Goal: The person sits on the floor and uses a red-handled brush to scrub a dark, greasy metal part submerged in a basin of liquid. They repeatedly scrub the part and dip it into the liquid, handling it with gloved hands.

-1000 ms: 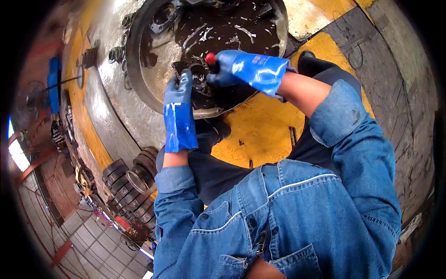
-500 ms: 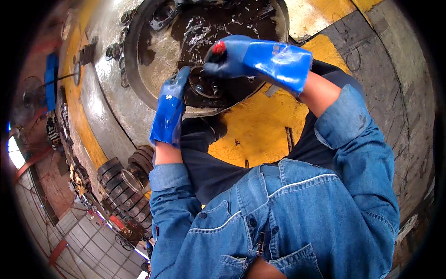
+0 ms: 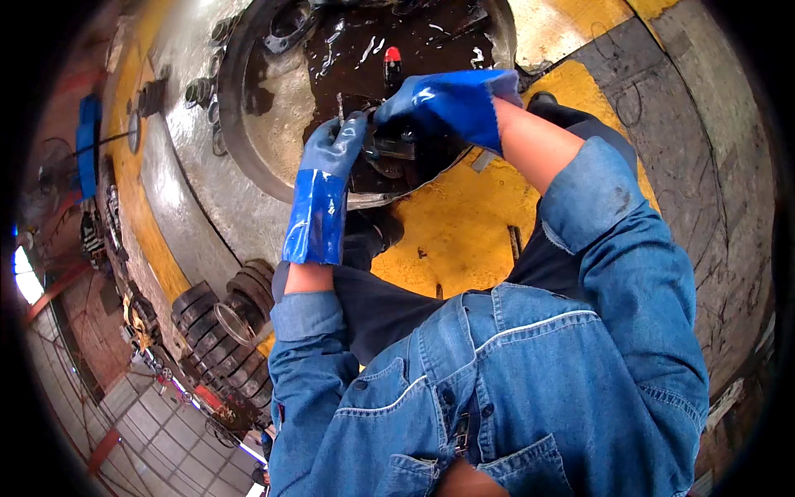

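Both hands wear blue rubber gloves and work over a wide round metal basin (image 3: 230,108) of dark liquid. My left hand (image 3: 333,149) is closed on the left edge of a dark metal ring (image 3: 383,166), which was plainer half a second ago and is now tilted and partly hidden. My right hand (image 3: 406,103) is closed round a tool with a red-and-black handle (image 3: 392,60); the handle's red end sticks out above the fist. The tool's working end is hidden by the glove and the ring. Right-hand fingertips are close to the ring's upper side.
A flanged metal part (image 3: 288,29) lies at the basin's far left. Several small rings (image 3: 199,91) sit on the metal surface outside it. Stacked ribbed dark discs (image 3: 219,340) stand at lower left. Yellow-painted floor (image 3: 447,232) lies between my knees.
My right hand has turned and moved slightly, so the handle now points away from me. My left hand has shifted right, and the ring has tilted from its more face-on view.
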A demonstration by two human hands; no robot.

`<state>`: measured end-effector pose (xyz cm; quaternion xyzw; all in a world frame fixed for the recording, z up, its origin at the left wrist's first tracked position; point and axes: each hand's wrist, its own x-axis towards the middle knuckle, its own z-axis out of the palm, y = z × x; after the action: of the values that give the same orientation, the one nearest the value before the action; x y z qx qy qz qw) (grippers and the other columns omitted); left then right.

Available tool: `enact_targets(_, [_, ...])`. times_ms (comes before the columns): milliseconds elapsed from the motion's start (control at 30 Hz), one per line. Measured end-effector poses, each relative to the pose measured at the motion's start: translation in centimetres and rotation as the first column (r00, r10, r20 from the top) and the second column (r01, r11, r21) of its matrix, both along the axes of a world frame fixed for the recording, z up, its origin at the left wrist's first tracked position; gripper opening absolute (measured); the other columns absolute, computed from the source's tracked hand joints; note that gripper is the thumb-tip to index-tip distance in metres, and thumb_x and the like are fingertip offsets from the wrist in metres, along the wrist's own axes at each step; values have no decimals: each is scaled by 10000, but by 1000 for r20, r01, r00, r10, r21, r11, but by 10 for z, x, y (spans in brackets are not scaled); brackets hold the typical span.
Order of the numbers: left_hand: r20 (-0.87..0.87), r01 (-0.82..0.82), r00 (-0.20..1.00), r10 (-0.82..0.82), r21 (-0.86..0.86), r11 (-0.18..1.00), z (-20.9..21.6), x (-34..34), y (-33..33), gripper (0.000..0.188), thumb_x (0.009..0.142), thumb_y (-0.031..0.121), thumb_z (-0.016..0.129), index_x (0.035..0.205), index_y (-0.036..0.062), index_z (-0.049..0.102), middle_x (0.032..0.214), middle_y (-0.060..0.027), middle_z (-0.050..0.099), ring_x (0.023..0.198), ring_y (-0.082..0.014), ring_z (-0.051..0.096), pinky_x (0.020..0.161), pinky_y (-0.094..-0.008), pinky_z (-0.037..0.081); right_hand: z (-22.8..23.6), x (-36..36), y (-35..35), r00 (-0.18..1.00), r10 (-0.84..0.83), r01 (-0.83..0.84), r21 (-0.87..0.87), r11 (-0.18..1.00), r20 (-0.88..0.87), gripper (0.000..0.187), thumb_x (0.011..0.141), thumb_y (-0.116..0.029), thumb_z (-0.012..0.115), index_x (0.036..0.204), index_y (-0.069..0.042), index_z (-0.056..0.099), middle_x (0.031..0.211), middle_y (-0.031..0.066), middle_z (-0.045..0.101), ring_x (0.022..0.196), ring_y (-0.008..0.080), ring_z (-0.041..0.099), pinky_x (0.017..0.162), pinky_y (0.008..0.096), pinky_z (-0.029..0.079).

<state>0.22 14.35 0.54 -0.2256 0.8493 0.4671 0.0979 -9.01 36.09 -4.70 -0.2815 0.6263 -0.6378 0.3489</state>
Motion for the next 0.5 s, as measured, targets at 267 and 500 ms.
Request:
enact_targets(267, [-147,-105,974,174,390,915,-27,3,-35,426,1041,295,685,1279,-59,696,1190,-102,745,1024,-170,695,916,-305,552,43,-14,-5,959,-269,268,575,773,-86,337,875,-365,660,868,-43,758,771,121,710,721,231,670,661,395,505])
enact_targets(500, [-99,-86,986,132,373,924,4,16,-21,376,1076,256,609,1304,-34,682,1238,-105,729,1103,-183,668,971,-313,530,68,31,-7,964,-245,258,-140,956,104,312,1048,-298,566,1139,-63,751,967,49,724,864,136,610,808,313,475])
